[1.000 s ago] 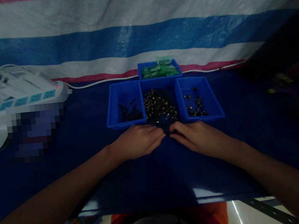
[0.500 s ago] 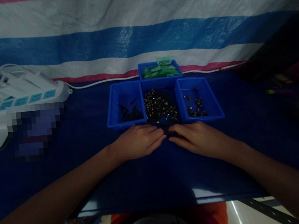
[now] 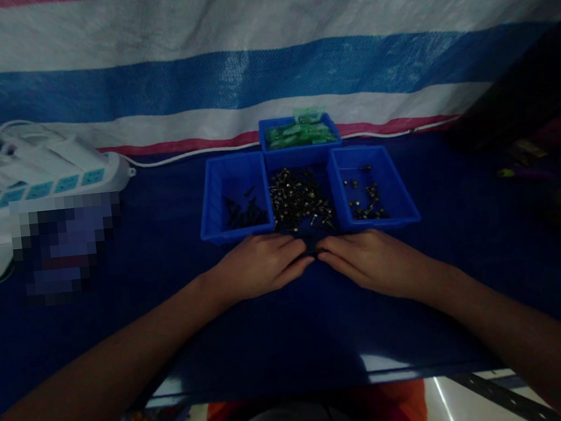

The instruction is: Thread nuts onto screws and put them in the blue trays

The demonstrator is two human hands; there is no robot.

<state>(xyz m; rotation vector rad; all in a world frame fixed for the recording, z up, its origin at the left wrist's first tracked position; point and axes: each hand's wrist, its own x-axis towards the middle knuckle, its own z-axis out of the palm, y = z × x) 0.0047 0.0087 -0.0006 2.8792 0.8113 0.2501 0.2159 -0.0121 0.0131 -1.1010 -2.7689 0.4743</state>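
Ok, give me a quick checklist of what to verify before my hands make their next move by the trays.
1. Left hand flat on the blue table, near the middle tray: ok.
2. Right hand beside it, fingertips meeting: ok.
3. Something small and dark between the fingertips: cannot tell what it is, or whether it is gripped.
4. Middle tray well stocked with small metal parts: ok.
5. Left tray and right tray each hold a few dark parts: ok.
6. Lighting good enough to tell the parts apart: not ok.
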